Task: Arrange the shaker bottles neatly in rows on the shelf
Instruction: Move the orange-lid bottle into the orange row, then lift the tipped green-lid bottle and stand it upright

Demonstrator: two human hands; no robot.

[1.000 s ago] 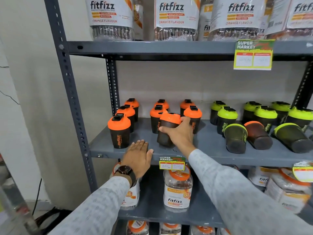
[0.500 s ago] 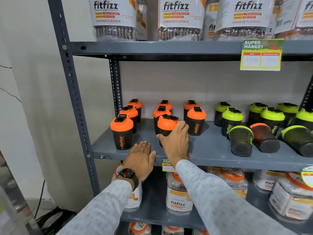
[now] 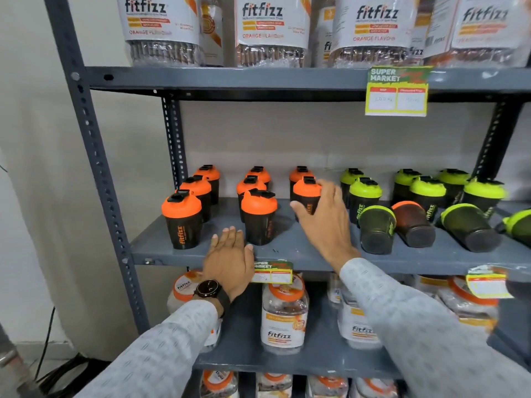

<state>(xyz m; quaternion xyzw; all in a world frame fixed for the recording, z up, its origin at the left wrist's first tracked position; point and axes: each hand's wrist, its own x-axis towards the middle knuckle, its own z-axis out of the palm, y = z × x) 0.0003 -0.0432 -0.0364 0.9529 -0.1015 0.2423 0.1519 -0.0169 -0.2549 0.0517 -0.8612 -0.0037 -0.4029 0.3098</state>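
Orange-lidded shaker bottles stand upright in three short rows on the left half of a grey steel shelf (image 3: 301, 255), their dark bodies printed "fitfizz" in orange down the side. The front bottle of the left row (image 3: 181, 219) stands near the shelf edge; the front bottle of the middle row (image 3: 259, 216) stands just behind the person's left hand (image 3: 230, 261), which lies flat on the shelf lip, fingers spread and holding nothing. The right hand (image 3: 326, 221) reaches to the front bottle of the third row (image 3: 307, 196), fingers curved loosely about its lid and side; whether it truly grips cannot be told. To the right, green-lidded shakers (image 3: 365, 196) stand upright, while several bottles lie on their sides, among them a brown one (image 3: 413, 224). Large "fitfizz" jars (image 3: 273, 30) marked "ORANGE FLAVOUR" fill the shelf above; smaller fitfizz jars (image 3: 283, 314) sit below. Yellow "SUPER MARKET" price tags (image 3: 396, 91) hang from the shelf edges, prices unreadable. A black wristwatch (image 3: 211, 291) shows on the left wrist. The rack stands against a plain pale wall (image 3: 31, 139).
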